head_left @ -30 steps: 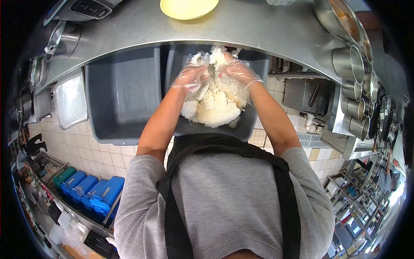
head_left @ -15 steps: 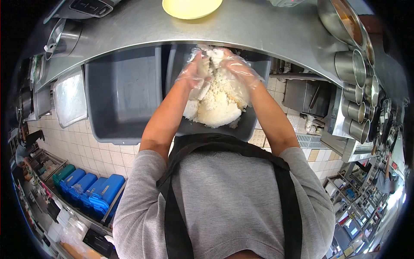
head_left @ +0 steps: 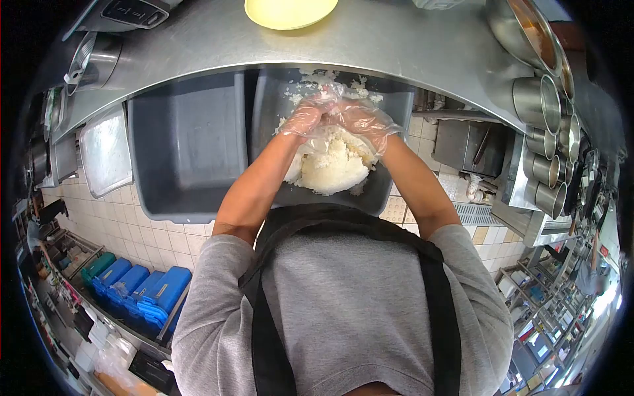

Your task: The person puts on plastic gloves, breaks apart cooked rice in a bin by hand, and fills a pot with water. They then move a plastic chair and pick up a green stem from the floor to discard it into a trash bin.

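White, clumpy rice [head_left: 333, 171] is sitting in a grey tub [head_left: 399, 102], under the grip and spreading out on its near side. Up close to the body it's looking smooth and packed, basically a rounded lump, while the stretch nearer the hands is going rough and crumbly. Loose grains [head_left: 358, 86] are lying scattered just past the grip. The rounded end is pointing back from the hands toward the black apron [head_left: 317, 212]. The left hand [head_left: 308, 116] and right hand [head_left: 363, 120] are curling in toward each other, both wearing clear plastic gloves. Those are covering the far end, so honestly I'm not able to tell the long axis for sure, or whether either hand is clutching rice. Another tub [head_left: 191, 138] is sitting left of the grip, and a yellow bowl [head_left: 290, 13] is resting farther beyond it on the steel counter [head_left: 396, 39].
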